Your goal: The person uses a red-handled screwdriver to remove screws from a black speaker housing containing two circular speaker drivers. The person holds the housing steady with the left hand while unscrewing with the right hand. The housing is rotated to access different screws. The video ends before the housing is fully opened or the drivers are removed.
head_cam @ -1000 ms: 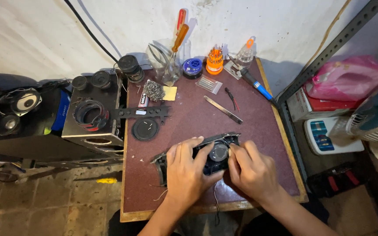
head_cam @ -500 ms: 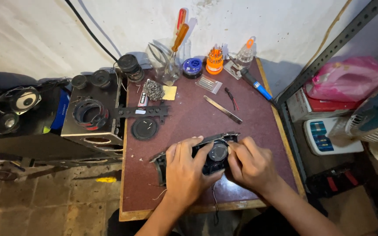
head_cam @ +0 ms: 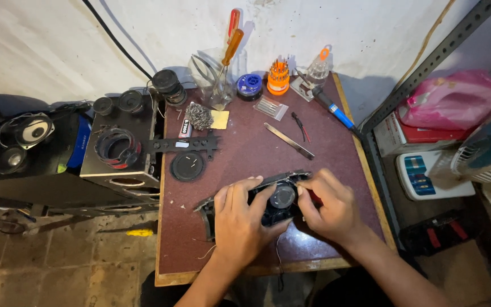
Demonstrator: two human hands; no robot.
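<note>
A black speaker housing (head_cam: 274, 199) with a round driver in it lies near the front of the small maroon table (head_cam: 245, 153). My left hand (head_cam: 241, 222) covers its left half, fingers curled over the top and gripping it. My right hand (head_cam: 329, 207) grips the right end, with fingertips at the edge next to the round driver. The housing's left end pokes out past my left hand. What lies under my palms is hidden.
On the table lie a round black disc (head_cam: 187, 166), a black bracket (head_cam: 180, 144), metal tweezers (head_cam: 288, 140), a blue-handled soldering iron (head_cam: 332, 109), an orange screwdriver set (head_cam: 278, 77) and a jar of tools (head_cam: 216, 79). A speaker box (head_cam: 119, 150) stands left, a metal shelf (head_cam: 427, 62) right.
Both hands shifted slightly on the housing; my right fingers have moved closer to the round driver. The housing stays in place.
</note>
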